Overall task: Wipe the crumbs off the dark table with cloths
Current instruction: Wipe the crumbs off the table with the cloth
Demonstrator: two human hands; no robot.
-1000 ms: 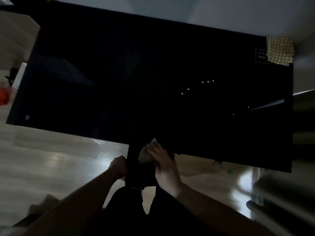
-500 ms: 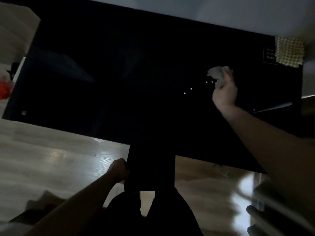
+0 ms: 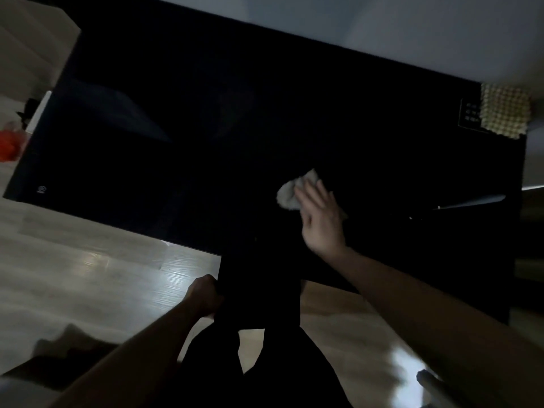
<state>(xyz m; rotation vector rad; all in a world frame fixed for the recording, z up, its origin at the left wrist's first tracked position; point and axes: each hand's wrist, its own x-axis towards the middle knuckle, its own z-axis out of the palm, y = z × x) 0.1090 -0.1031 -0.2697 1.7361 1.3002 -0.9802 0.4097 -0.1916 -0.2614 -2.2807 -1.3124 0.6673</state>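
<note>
Dark table (image 3: pixel 176 136) unchanged. Right hand (image 3: pixel 319 214) is back from the far right toward the near edge, fingers straight, pressing flat on the cloth (image 3: pixel 290 192). Left hand (image 3: pixel 204 295) stays curled on a dark thing at the edge. Cloth is pale, crumpled, mid-table; crumbs no longer visible.

One head-worn wide-angle view looks steeply down from above onto the dark table (image 3: pixel 176 148) and floor (image 3: pixel 73 260).
</note>
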